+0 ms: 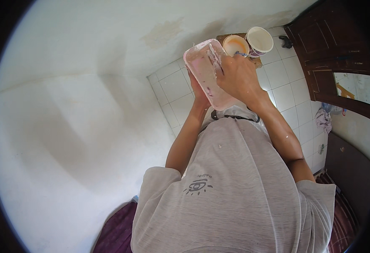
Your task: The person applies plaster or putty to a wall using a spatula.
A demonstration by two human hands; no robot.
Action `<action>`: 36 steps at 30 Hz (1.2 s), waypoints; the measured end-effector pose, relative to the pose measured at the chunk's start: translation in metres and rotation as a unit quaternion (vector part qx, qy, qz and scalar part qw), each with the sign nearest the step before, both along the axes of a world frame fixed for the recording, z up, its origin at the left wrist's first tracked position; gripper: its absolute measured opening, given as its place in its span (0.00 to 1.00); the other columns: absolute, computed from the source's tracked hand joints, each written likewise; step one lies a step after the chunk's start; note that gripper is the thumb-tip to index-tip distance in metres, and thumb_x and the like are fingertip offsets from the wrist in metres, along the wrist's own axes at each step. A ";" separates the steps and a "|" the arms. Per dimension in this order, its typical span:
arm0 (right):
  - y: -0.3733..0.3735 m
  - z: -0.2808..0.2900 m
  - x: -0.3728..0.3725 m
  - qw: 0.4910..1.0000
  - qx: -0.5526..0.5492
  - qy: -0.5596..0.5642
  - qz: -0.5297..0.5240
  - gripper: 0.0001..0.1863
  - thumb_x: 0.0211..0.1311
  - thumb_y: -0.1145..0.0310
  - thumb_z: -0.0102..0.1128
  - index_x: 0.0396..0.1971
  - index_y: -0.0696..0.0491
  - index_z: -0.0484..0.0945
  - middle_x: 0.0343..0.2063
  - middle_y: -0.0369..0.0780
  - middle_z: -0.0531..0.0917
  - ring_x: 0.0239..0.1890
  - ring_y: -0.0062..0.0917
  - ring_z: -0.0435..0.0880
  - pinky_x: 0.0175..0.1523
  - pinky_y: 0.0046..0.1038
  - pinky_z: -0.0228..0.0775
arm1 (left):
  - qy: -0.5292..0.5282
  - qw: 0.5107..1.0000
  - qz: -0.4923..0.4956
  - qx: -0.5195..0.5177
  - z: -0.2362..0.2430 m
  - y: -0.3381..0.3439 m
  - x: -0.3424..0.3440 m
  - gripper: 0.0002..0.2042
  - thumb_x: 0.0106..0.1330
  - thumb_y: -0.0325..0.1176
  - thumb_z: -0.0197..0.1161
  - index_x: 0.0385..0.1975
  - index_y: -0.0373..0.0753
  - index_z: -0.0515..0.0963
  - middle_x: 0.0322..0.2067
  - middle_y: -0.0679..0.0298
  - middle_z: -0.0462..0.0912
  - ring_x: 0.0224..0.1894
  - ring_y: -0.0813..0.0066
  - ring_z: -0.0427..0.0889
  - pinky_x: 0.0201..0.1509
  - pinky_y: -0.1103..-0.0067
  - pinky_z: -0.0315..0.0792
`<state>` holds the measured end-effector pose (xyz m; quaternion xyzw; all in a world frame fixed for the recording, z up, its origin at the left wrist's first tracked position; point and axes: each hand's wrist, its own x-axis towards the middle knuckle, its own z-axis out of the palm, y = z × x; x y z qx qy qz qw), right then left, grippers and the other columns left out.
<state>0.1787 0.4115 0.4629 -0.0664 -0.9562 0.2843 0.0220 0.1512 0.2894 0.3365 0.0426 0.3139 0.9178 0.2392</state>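
Observation:
In front of me I hold up a long pink plastic tray [223, 99], tilted, its inside smeared with a whitish paste and a few purple marks. My left hand [198, 89] grips its left side from below; the fingers beneath are partly hidden. Over the tray's right side, my right hand [239, 78] is closed around a flat tool coated in white [213, 58], which rests against the inside. The handle is hidden in my fist, so I cannot tell its exact kind.
Beyond the tray, a cream tub with an orange inside [230, 39] and a white bucket [260, 39] stand on a brown board [258, 63] on the tiled floor [292, 76]. A stained white wall [67, 126] is at left, a dark wooden door [315, 33] at right.

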 end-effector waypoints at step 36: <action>0.006 -0.008 -0.002 0.999 0.025 0.008 0.022 0.08 0.52 0.71 0.62 0.26 0.62 0.80 0.21 0.55 0.81 0.27 0.51 0.84 0.34 0.46 0.77 | -0.103 0.991 -0.042 0.068 0.015 0.003 -0.009 0.42 0.71 0.73 0.33 0.72 0.45 0.59 0.67 0.57 0.69 0.66 0.58 0.73 0.68 0.60 0.70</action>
